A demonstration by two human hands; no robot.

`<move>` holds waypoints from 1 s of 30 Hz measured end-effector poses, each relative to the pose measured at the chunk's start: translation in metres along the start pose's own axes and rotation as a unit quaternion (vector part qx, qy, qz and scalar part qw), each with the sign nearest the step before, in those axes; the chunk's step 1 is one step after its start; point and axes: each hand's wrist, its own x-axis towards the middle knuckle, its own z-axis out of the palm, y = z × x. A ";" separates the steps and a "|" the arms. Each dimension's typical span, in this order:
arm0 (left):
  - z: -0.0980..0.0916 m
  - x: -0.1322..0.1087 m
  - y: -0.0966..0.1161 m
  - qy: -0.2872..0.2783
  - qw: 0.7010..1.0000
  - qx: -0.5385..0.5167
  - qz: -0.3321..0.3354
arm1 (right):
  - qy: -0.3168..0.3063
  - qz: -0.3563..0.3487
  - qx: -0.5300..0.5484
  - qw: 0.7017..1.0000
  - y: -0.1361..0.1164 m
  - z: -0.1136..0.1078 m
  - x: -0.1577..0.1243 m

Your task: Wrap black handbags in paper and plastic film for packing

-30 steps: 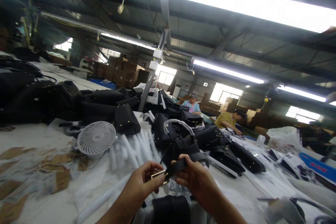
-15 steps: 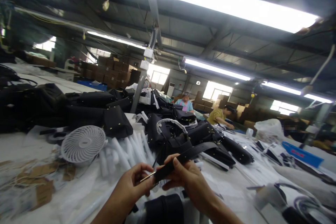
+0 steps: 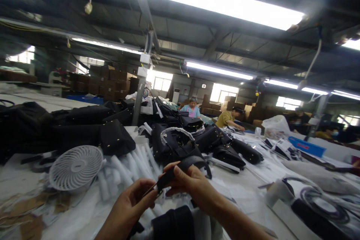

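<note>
Both my hands work low in the middle of the view on a black strap point(image 3: 188, 164) with a gold buckle at its near end. My left hand point(image 3: 132, 204) pinches the buckle end with its fingertips. Fingers of my right hand point(image 3: 189, 184) are wrapped round the strap just beyond the buckle. The strap curves up and away to the right over a pile of black bags point(image 3: 197, 146). A dark rolled item point(image 3: 174, 223) lies just below my hands.
A white round fan point(image 3: 75, 167) lies on the table at left beside several white foam tubes point(image 3: 132, 165). More black bags point(image 3: 67, 123) are heaped at left. Two people point(image 3: 210, 114) work at the far end. Papers and cables point(image 3: 317, 202) cover the right side.
The view has swung to the right, so the fan and bags sit further left. The strap has bent into a tighter curve, and my hands have shifted slightly left, still holding it.
</note>
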 end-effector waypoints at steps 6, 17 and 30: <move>-0.002 -0.005 0.011 -0.025 0.999 0.006 -0.043 | -0.038 -0.085 -0.281 0.955 -0.034 0.016 0.022; -0.023 -0.006 -0.004 0.034 0.997 0.068 0.007 | -0.158 -0.198 -0.386 0.887 -0.034 0.035 0.049; -0.013 -0.013 -0.008 0.104 0.986 0.097 0.084 | 0.000 -0.173 -0.502 0.847 0.035 -0.052 -0.012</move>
